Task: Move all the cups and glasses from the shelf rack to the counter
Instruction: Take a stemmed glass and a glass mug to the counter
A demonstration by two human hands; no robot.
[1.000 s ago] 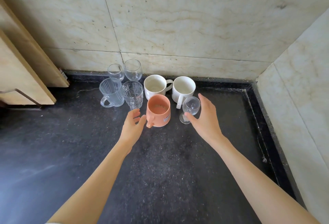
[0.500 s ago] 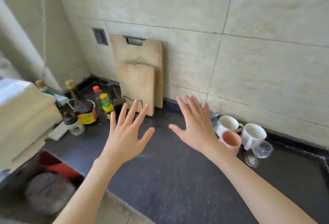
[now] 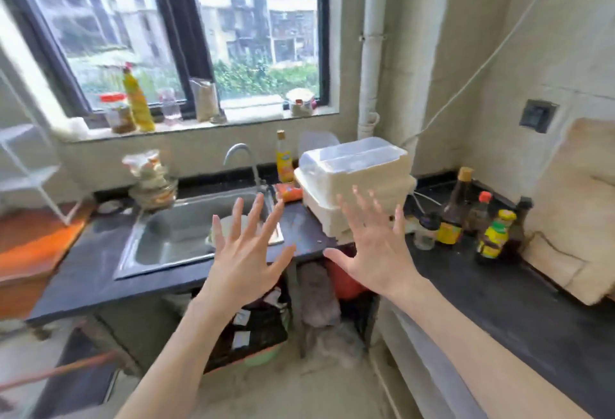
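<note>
— Where are the cups and glasses sitting?
— None are showing; only the dark counter [image 3: 519, 302] is running along the right, with sauce bottles [image 3: 496, 235] standing on it.
— What are the hands doing?
— The left hand [image 3: 244, 259] and right hand [image 3: 376, 252] are hanging in the air, fingers spread wide, holding nothing.
— Behind them?
— A sink [image 3: 159, 239] and a white lidded box [image 3: 356, 182] are sitting below the window [image 3: 186, 26].

The whole view is motion-blurred. The rack [image 3: 23, 166] is cut by the left edge. The left hand [image 3: 244, 260] hides part of the sink [image 3: 166, 239]. Bottle [image 3: 494, 239] labels are unreadable.
</note>
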